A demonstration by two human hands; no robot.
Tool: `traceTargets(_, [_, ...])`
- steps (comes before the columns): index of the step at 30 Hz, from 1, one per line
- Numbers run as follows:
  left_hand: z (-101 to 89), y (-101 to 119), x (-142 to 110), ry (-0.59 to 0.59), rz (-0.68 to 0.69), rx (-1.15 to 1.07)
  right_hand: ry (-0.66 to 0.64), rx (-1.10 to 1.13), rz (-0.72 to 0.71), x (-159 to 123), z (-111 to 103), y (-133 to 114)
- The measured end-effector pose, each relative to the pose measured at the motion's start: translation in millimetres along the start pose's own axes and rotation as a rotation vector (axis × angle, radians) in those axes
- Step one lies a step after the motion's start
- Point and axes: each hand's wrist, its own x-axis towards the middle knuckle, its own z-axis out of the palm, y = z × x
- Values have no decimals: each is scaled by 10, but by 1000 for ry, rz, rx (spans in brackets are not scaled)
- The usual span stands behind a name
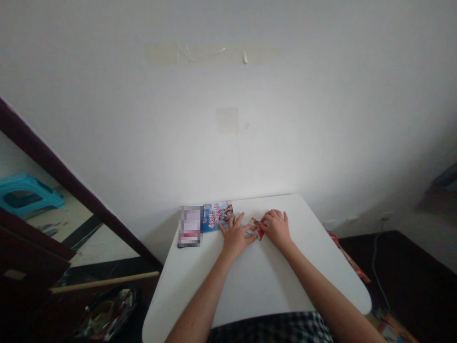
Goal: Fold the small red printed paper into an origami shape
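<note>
Between my two hands, low over the white table (264, 281), is a small red piece with patches of other colours (261, 232). It looks like folded paper or a wrapper; I cannot tell which. My left hand (237, 236) has its thumb and index finger at the piece's left side, its other fingers spread towards a blue printed booklet (211, 220). On the right side, my right hand (278, 228) pinches the piece with bent fingers, which partly cover it. The booklet lies flat near the wall, its right lower part behind my left fingers.
A blurred-out phone-like object (191, 226) lies left of the booklet. The table's far edge meets a white wall (278, 143). Beyond the dark door frame (85, 186) stands a blue plastic stool (26, 193). A bin with a black bag (107, 314) is at lower left.
</note>
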Motion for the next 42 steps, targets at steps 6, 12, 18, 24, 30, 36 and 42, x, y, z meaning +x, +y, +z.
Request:
traceTargets(6, [-52,36,-2,-23,-12,2,8,-47,20,9,-13,-58])
traceTargets(12, [-64,40,-1,-26,-20,-15,42,-88,36,4,-12,-107])
traceTargets(18, [-62,35,-5,-18,-8,-5,45,-83,73,-5,-11,-121])
traceTargets(24, [-83,62,-9,-38,-32,14,37,-56,127,19,29,-97])
traceTargets(30, [-72,55,-27,-13,-26,-2,18,2,115,18,67,-15])
traceTargets(36, [-71,51,-47,-3,-27,-3,28,99,92,-6,83,79])
traceTargets(42, [-85,71,-54,4,-28,12,37,62,65,-19,42,34])
